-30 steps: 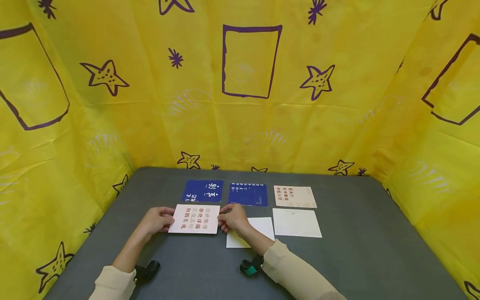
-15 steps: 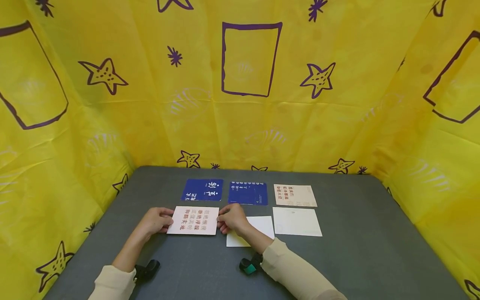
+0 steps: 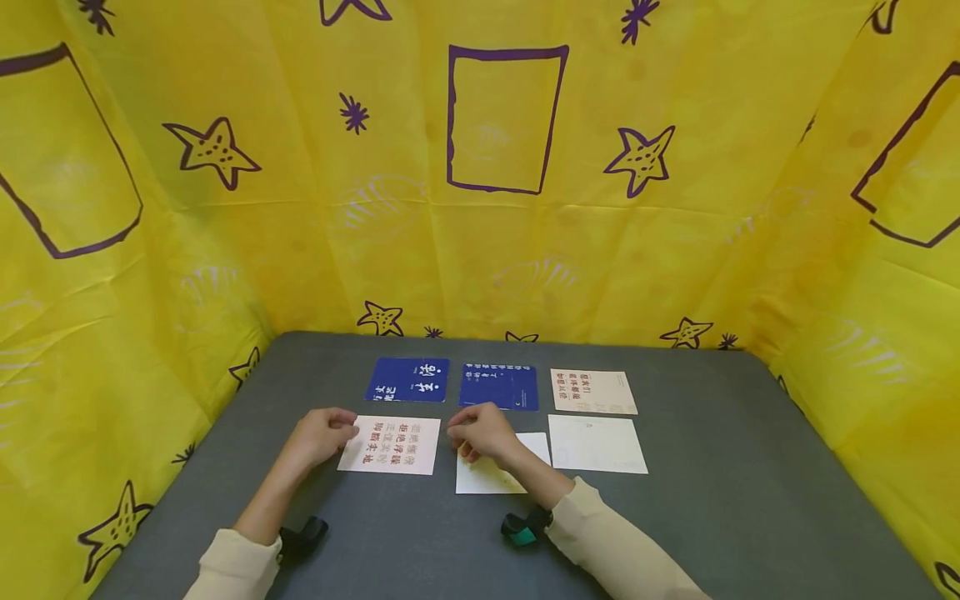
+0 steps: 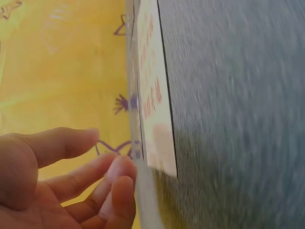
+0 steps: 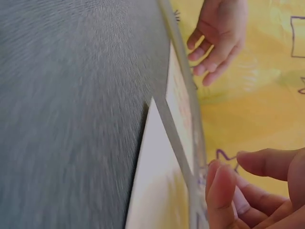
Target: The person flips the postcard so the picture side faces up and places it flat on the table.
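A pale pink card with red and grey characters [image 3: 388,457] lies flat on the dark table, left in the nearer row. At its left edge hovers my left hand [image 3: 322,437]; in the left wrist view its thumb and fingers [image 4: 121,169] are apart and hold nothing. My right hand [image 3: 486,433] is over a blank white card [image 3: 491,482], a little right of the pink one. Its loosely bent fingers [image 5: 221,191] hold nothing, with a gap to the thumb in the right wrist view. The hand and wrist hide part of the white card.
Behind are two blue cards with white characters, one left [image 3: 408,382] and one in the middle [image 3: 498,388], and a cream card with red print [image 3: 592,392]. An off-white card [image 3: 596,444] lies front right. Yellow patterned cloth [image 3: 495,250] surrounds the grey table [image 3: 675,517].
Both hands have let go of the pink card, which now lies on the table. My right hand has moved right, away from it; my left hand has lifted slightly off its edge.
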Demonstrator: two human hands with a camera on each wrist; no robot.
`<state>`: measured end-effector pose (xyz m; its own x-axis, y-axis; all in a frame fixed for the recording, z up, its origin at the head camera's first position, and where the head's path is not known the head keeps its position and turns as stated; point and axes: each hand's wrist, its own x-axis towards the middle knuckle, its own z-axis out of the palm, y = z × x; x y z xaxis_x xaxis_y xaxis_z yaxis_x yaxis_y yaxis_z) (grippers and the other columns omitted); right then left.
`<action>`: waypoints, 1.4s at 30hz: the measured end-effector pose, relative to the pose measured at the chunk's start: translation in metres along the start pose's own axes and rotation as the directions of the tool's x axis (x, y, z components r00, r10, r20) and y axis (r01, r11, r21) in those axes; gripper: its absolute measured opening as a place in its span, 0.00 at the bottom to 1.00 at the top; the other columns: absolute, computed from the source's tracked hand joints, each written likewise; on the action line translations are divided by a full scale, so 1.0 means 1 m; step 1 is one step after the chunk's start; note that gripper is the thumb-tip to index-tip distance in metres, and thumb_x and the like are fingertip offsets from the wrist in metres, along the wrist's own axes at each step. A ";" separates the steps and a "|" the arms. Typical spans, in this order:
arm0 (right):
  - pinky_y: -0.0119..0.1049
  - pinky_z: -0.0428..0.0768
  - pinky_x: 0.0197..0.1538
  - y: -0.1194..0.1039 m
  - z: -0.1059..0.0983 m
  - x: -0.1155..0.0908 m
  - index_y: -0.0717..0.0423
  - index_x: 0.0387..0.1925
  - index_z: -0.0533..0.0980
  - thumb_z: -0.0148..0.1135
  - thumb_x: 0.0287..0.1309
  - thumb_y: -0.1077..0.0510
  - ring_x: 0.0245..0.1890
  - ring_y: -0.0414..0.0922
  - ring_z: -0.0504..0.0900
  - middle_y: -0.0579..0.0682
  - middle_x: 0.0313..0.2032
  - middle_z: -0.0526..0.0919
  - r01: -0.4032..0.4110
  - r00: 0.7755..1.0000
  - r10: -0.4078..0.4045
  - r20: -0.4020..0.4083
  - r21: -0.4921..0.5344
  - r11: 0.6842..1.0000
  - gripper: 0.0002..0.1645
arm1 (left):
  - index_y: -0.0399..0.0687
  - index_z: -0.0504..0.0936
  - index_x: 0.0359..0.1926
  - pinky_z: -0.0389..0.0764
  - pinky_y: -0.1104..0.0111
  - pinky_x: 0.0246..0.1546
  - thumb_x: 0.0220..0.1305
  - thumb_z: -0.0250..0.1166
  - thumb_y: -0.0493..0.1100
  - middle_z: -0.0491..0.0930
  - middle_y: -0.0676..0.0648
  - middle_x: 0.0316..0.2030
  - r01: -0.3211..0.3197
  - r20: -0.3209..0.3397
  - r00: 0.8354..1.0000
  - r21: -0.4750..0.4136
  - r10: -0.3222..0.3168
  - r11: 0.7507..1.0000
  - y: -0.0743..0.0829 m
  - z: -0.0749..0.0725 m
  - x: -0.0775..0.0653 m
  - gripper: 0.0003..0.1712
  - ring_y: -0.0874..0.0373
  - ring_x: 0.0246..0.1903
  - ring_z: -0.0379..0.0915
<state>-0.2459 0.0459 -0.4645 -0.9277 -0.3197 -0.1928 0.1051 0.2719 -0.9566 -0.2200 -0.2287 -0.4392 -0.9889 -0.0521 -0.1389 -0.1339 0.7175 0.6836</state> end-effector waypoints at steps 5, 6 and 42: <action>0.32 0.77 0.19 -0.002 -0.019 -0.011 0.67 0.39 0.82 0.64 0.57 0.62 0.18 0.42 0.77 0.57 0.24 0.83 0.038 0.999 -0.040 -0.014 -0.089 0.995 0.11 | 0.32 0.82 0.48 0.76 0.72 0.28 0.64 0.63 0.41 0.84 0.35 0.39 -0.021 -0.115 0.993 -0.110 0.009 0.994 0.009 0.013 -0.003 0.16 0.56 0.30 0.78; 0.32 0.78 0.20 -0.003 -0.022 -0.013 0.66 0.39 0.82 0.64 0.57 0.61 0.18 0.42 0.77 0.58 0.25 0.84 0.044 0.999 -0.046 -0.018 -0.109 0.993 0.11 | 0.33 0.83 0.47 0.76 0.72 0.27 0.64 0.63 0.41 0.85 0.36 0.39 -0.029 -0.135 0.991 -0.132 0.011 0.991 0.011 0.016 -0.003 0.16 0.57 0.30 0.78; 0.30 0.72 0.19 0.019 -0.100 -0.056 0.62 0.32 0.84 0.65 0.57 0.61 0.15 0.43 0.75 0.52 0.19 0.81 -0.092 0.968 -0.023 -0.251 -0.438 0.894 0.07 | 0.35 0.84 0.41 0.75 0.71 0.26 0.58 0.66 0.39 0.83 0.46 0.30 -0.132 0.090 0.985 -0.168 0.148 0.977 0.071 0.092 -0.014 0.12 0.61 0.25 0.74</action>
<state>-0.2279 0.1601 -0.4501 -0.9901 -0.0881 -0.1092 0.0223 0.6698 -0.7422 -0.2099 -0.1135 -0.4544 -0.9880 0.1175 -0.1001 -0.0114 0.5908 0.8067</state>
